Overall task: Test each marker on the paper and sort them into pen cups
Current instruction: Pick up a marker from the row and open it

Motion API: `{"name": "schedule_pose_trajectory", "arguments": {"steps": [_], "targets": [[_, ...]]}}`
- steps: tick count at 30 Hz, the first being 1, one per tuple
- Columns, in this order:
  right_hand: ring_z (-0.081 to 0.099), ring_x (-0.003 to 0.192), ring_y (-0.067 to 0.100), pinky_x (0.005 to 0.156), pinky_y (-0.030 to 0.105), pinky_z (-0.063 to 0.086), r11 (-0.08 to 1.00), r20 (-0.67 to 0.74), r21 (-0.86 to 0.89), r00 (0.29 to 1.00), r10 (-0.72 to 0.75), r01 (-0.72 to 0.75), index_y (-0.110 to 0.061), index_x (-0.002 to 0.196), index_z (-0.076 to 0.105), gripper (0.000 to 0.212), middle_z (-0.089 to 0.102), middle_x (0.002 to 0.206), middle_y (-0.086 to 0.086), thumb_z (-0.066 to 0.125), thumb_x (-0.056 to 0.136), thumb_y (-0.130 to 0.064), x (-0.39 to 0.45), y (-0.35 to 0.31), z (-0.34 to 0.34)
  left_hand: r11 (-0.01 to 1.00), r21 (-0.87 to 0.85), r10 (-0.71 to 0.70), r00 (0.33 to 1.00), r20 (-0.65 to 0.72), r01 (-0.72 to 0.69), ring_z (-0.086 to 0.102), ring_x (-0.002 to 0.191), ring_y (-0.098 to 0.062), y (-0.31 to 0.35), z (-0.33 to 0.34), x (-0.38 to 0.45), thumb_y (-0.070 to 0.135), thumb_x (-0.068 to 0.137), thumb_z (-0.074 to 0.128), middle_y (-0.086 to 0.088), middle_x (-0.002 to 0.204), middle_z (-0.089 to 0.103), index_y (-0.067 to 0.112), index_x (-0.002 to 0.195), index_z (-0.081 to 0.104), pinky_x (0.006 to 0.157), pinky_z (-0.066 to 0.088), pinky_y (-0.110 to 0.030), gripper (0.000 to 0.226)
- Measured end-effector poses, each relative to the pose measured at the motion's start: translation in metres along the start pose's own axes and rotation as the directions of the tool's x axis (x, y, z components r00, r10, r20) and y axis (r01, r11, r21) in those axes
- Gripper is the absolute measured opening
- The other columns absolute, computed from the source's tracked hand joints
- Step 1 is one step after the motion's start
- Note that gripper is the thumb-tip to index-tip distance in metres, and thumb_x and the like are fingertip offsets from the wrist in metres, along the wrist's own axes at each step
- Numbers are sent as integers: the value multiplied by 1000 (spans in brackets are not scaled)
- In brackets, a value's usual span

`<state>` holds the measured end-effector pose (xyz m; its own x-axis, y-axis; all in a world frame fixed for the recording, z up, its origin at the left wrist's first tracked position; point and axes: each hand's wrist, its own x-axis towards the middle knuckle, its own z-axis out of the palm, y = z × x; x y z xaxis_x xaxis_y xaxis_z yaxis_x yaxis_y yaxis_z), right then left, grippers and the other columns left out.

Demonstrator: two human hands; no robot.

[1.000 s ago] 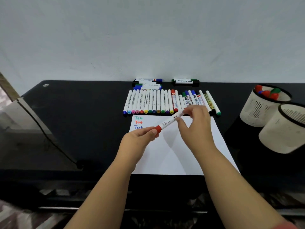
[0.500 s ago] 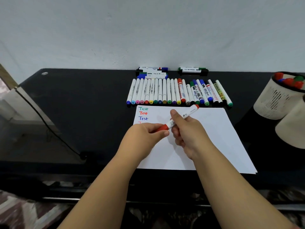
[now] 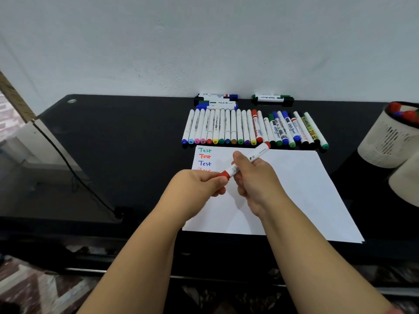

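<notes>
I hold a white marker with red ends slantwise over the white paper. My right hand grips its barrel. My left hand pinches its red cap at the lower end. The paper carries "Test" written in green, red and blue, and a fourth red word is partly hidden behind my left hand. A row of several markers lies just beyond the paper. Two white mesh pen cups stand at the right: the far cup holds coloured markers, the near cup is cut by the frame edge.
More markers lie against the wall in two small piles. The black table has a black cable running across its left side. A patterned floor shows below the table's front edge.
The view has shifted, so the cups sit nearer the right edge. Both hands drew the marker lower and closer together; my left hand now covers more of the red cap.
</notes>
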<state>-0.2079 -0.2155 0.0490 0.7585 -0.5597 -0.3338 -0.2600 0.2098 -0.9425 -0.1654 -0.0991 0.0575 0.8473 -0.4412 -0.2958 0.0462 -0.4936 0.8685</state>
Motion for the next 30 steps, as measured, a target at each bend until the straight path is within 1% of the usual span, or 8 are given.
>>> {"name": "schedule_pose_trajectory", "arguments": {"steps": [4, 8, 14, 19, 22, 25, 28, 30], "targets": [[30, 42, 9, 45, 22, 27, 1000, -21, 3, 999, 30, -30, -14, 74, 53, 27, 43, 33, -11, 50, 96, -31, 0, -3, 11, 997, 76, 30, 999, -34, -28, 59, 82, -1, -3, -4, 0, 34, 91, 58, 18, 72, 64, 26, 108, 69, 63, 38, -15, 22], [32, 34, 3, 45, 20, 28, 1000, 50, -5, 999, -2, 2, -14, 81, 56, 22, 46, 35, -11, 50, 97, -28, 1, -5, 21, 998, -60, -15, 1000, -12, 14, 63, 69, 4, -9, -20, -1, 33, 89, 61, 14, 65, 68, 24, 102, 70, 69, 43, -17, 19], [36, 48, 8, 44, 20, 31, 999, -15, -42, 1000, 25, -26, -12, 96, 61, 20, 59, 70, 3, 50, 95, -29, 11, -3, 41, 1000, 5, -12, 998, -58, 12, 59, 77, -1, -7, -25, 1, 33, 93, 55, 13, 74, 64, 22, 112, 67, 62, 38, -15, 25], [32, 50, 10, 43, 20, 29, 996, 37, -84, 999, 9, -6, -12, 88, 59, 19, 49, 67, 5, 48, 95, -26, 18, -1, 51, 994, -104, -48, 998, -48, 43, 62, 68, -2, -13, -36, 2, 33, 90, 59, 11, 68, 68, 24, 94, 70, 73, 48, -20, 15], [32, 52, 10, 45, 22, 30, 994, 53, -108, 999, 12, -6, -13, 84, 58, 19, 44, 62, 2, 48, 94, -26, 22, -2, 55, 988, -128, -94, 995, -37, 88, 63, 66, -4, -13, -40, 3, 34, 89, 60, 10, 64, 68, 28, 78, 67, 72, 50, -22, 15], [33, 52, 11, 48, 24, 30, 993, 70, -119, 998, 8, 0, -15, 83, 56, 16, 43, 60, 0, 49, 93, -25, 27, -4, 60, 972, -206, -122, 992, -36, 112, 64, 65, -6, -13, -43, 3, 33, 88, 60, 7, 64, 68, 22, 78, 69, 73, 53, -23, 17], [37, 56, 11, 50, 23, 34, 990, 63, -140, 998, 0, 9, -16, 92, 58, 13, 47, 66, -3, 50, 92, -26, 31, -2, 69, 977, -185, -123, 990, -65, 110, 63, 69, -8, -12, -43, 5, 33, 89, 59, 5, 69, 68, 21, 79, 68, 73, 52, -24, 18], [39, 53, 8, 47, 22, 33, 988, 57, -151, 998, -25, 33, -16, 94, 58, 15, 51, 69, -2, 49, 93, -27, 39, -4, 66, 964, -240, -133, 990, -46, 118, 65, 70, -11, -16, -46, 3, 31, 89, 60, 3, 70, 69, 18, 81, 70, 76, 54, -27, 19]]}}
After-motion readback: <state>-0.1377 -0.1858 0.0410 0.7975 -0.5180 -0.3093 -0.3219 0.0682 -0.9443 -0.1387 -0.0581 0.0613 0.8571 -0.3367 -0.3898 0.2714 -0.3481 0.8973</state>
